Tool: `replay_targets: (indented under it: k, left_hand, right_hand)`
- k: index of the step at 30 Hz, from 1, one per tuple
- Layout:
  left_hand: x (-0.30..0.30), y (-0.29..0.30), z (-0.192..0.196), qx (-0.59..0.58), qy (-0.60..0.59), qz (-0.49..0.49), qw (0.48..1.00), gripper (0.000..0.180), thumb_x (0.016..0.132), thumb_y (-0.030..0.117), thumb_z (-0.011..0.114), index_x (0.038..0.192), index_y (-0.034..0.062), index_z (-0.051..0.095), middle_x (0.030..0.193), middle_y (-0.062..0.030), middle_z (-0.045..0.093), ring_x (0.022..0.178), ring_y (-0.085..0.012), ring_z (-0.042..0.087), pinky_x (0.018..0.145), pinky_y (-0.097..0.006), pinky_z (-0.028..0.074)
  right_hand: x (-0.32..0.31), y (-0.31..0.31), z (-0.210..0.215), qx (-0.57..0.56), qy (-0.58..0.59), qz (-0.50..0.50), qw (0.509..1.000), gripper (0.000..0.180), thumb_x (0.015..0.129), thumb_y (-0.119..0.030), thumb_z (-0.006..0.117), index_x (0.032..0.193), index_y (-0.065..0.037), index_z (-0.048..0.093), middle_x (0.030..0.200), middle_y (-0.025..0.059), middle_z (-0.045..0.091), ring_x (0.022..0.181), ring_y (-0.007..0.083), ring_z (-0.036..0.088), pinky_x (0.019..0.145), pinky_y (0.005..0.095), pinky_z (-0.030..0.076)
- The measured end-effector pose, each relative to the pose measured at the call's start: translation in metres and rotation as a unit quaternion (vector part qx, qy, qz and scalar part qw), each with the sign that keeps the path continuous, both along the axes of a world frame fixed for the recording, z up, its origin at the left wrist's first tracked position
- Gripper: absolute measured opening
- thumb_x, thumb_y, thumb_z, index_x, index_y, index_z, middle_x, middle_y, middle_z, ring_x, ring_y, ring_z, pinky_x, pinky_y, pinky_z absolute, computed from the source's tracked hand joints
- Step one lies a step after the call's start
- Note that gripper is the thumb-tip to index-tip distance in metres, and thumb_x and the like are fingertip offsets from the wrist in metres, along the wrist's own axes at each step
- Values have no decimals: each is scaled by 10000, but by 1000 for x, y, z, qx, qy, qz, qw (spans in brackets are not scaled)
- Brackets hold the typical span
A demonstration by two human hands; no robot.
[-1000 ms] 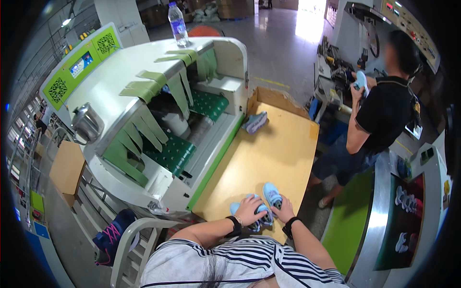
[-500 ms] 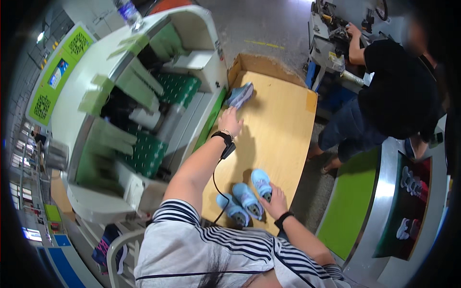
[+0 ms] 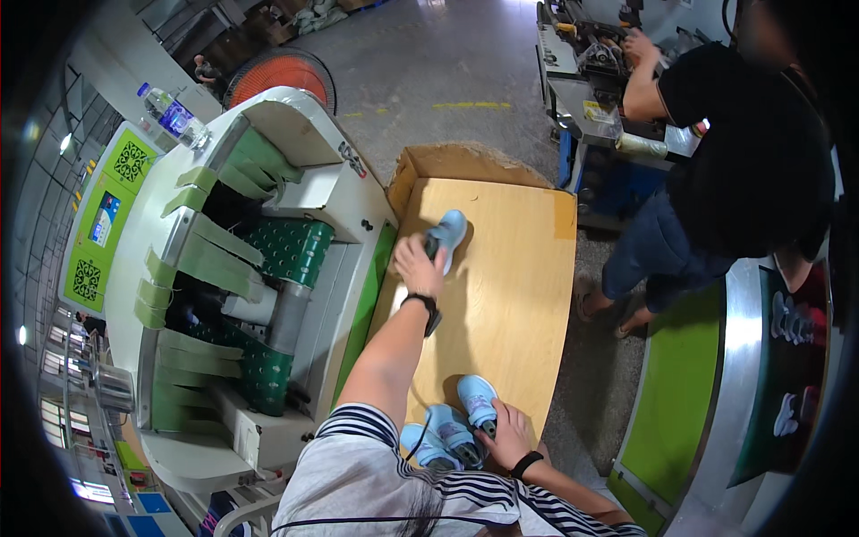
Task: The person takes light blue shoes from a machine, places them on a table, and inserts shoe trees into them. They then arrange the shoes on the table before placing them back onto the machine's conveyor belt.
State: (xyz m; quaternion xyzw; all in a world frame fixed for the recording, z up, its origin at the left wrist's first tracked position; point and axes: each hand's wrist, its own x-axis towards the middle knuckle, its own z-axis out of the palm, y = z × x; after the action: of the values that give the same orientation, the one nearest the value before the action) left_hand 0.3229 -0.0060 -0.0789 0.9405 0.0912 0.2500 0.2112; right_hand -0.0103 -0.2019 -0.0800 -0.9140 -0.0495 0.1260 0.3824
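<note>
At the far left of the table, my left hand [image 3: 419, 266] has its fingers around the heel end of a light blue shoe [image 3: 454, 231], whose toe points away from me. A dark insert shows in the shoe's opening. Near my body, my right hand [image 3: 512, 436] grips the heel of a second light blue shoe [image 3: 476, 396]. Two more light blue shoes, one [image 3: 449, 425] in the middle and one [image 3: 424, 445] at the left, lie close beside it, their toes also facing away. A black cord passes over these shoes.
The wooden table [image 3: 501, 268] has a cardboard rim [image 3: 483, 164] at its far end. On its left stands a white machine with a green perforated belt [image 3: 291, 246] and hanging strips. A bottle [image 3: 174, 116] stands on top. To the right, a person [image 3: 743, 152] works at another machine.
The far shoe, tipped on its side before, now sits upright with my left hand on its heel. My right hand stays at the near shoe. The whole view has shifted, showing a large red fan.
</note>
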Motion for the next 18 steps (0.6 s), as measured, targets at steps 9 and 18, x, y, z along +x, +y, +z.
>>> replay_targets:
  k: [9, 18]
  left_hand:
    - [-53, -7, -24, -177, 214, -161, 947, 845, 803, 229, 732, 1478, 30, 266, 1337, -311, 419, 1185, -446, 517, 1040, -435, 426]
    - [-230, 88, -42, -471, 98, -93, 872, 630, 802, 167, 750, 1332, 3, 451, 1188, -173, 612, 1112, -256, 594, 966, -389, 477]
  right_hand:
    - [-11, -1, -1, -11, -18, 6, 1000, 778, 816, -363, 744, 1430, -53, 381, 1332, 205, 482, 1236, 391, 436, 1048, 477, 344]
    - [-14, 12, -13, -4, -81, -1, 997, 816, 804, -315, 747, 1447, -29, 335, 1295, 248, 494, 1201, 436, 466, 1027, 506, 376]
